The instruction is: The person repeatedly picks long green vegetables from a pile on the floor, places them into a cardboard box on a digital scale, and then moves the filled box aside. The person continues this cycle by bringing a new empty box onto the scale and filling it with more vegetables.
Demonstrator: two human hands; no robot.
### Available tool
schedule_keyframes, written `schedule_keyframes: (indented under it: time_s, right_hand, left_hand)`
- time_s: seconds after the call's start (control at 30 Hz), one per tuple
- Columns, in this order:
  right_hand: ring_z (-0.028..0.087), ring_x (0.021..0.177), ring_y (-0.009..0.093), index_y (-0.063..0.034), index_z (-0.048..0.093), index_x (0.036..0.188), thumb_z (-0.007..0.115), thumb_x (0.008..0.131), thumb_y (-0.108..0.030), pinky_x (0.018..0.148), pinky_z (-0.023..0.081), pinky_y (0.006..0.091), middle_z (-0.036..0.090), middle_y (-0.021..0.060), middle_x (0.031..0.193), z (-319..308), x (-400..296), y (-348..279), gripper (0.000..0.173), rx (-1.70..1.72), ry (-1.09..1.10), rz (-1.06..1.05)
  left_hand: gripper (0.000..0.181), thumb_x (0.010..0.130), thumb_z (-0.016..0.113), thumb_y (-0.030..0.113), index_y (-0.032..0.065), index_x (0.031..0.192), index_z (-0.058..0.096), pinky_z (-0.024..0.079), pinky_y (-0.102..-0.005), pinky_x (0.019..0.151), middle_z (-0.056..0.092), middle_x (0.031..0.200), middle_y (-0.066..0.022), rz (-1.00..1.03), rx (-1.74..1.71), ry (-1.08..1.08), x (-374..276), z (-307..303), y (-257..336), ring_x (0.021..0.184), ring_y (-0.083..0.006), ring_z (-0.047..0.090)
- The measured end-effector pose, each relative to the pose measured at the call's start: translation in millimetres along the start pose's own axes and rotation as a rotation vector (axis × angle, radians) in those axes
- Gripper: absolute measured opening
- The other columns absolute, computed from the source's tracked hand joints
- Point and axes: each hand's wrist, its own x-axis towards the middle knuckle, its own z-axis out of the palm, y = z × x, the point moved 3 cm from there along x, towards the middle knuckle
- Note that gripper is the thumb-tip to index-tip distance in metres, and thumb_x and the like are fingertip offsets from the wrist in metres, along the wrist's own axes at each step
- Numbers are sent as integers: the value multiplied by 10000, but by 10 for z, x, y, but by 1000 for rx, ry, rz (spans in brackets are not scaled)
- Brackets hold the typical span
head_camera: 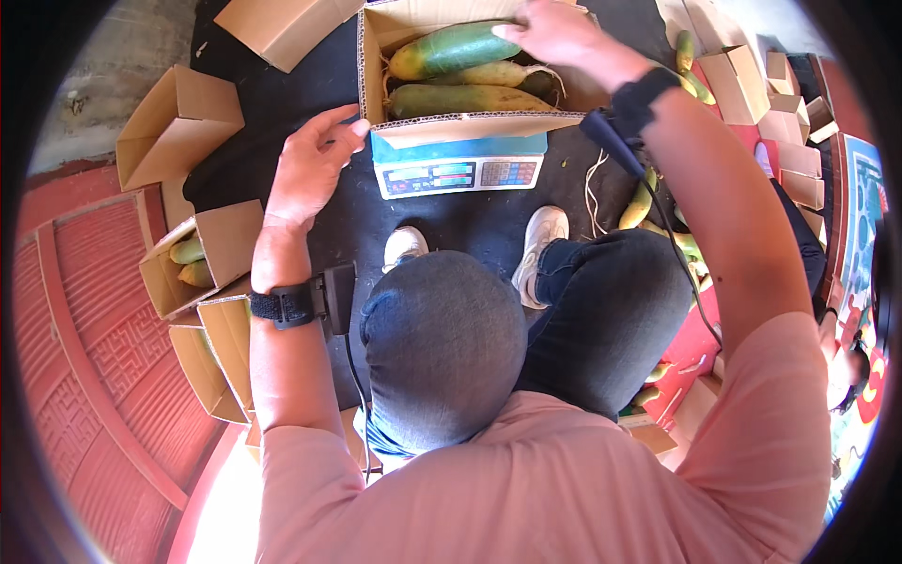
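Observation:
An open cardboard box (451, 125) rests on a digital weighing scale (458, 169) in front of me. Inside it lie several large green radishes, one of them (454, 51) on top at the far side and another (468, 101) along the near wall. At the box's near left corner is my left hand (317, 158), thumb and fingers apart, fingertips at the cardboard. My right hand (557, 32) reaches over the far right of the box, its thumb at the tip of the top radish. The other fingers are blurred and partly cut off, so their grip is unclear.
Empty cardboard boxes (180, 127) stand to the left, near a box holding radishes (187, 261). Loose radishes (638, 204) and a white cord (595, 194) lie right of the scale. More boxes (736, 84) line the far right, where another person's leg (800, 225) shows.

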Motion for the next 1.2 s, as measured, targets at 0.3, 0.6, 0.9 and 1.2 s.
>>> schedule_keyframes:
  time_s: [0.3,0.6,0.9,1.2]
  right_hand:
    - [602,995,182,17,546,1183,571,901,-241,865,473,287,609,89,1097,-685,-1538,1408,383,904,558,97]
    - [539,525,106,12,622,730,530,912,-450,512,431,242,586,45,623,440,-2737,2210,505,825,741,669]
    - [567,556,122,46,595,796,516,932,-291,541,452,256,587,58,656,509,-2716,2181,372,767,722,535]
    - [613,641,128,-1,626,995,577,871,-88,584,487,244,644,76,746,124,-2306,1976,159,852,644,342]
  left_hand:
    - [393,922,563,222,17,1254,522,470,-249,795,643,1042,-99,-52,-69,176,-614,-527,-365,932,-135,610]
    - [418,930,550,274,43,1275,506,473,-250,816,611,1123,-108,-153,-119,199,-1153,-591,-671,984,-140,592]
    - [420,930,552,256,17,1272,502,472,-277,825,625,1098,-138,-38,-86,207,-1297,-524,-370,984,-173,604]
    - [414,932,544,236,30,1287,489,474,-259,813,625,1095,-94,55,12,98,-860,-548,-66,962,-146,604]
